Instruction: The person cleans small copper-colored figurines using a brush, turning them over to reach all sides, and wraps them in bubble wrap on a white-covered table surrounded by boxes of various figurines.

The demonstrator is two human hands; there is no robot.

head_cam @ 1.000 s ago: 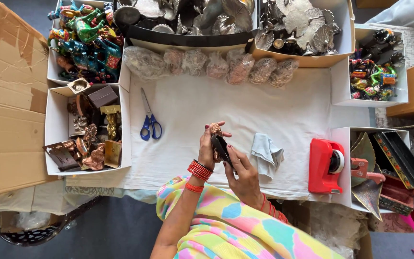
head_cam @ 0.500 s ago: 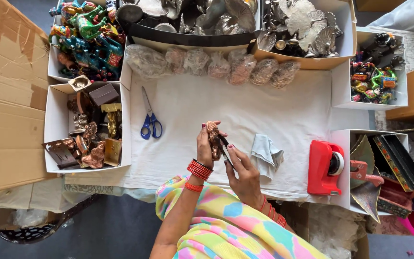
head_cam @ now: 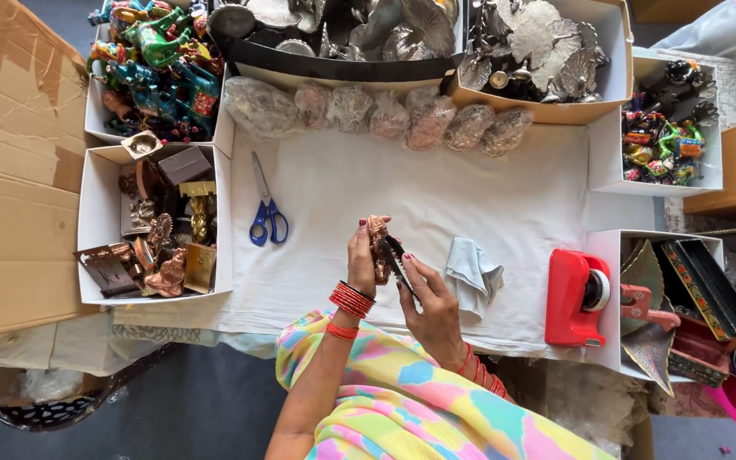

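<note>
Left hand (head_cam: 361, 260) grips copper figurine (head_cam: 377, 247); right hand (head_cam: 430, 298) pinches dark tool (head_cam: 397, 261).

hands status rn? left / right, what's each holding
Left hand: closed around a small copper-coloured figurine, held upright over the white cloth.
Right hand: closed on a thin dark tool, tip against the figurine.

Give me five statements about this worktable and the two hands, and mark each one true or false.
1. The left hand holds a small copper-coloured figurine. True.
2. The blue-handled scissors are in the right hand. False: they lie on the white cloth, left of both hands.
3. The red tape dispenser stands right of the hands. True.
4. The grey rag lies inside a box. False: it lies on the cloth beside the right hand.
5. Wrapped bundles line the cloth's far edge. True.
</note>
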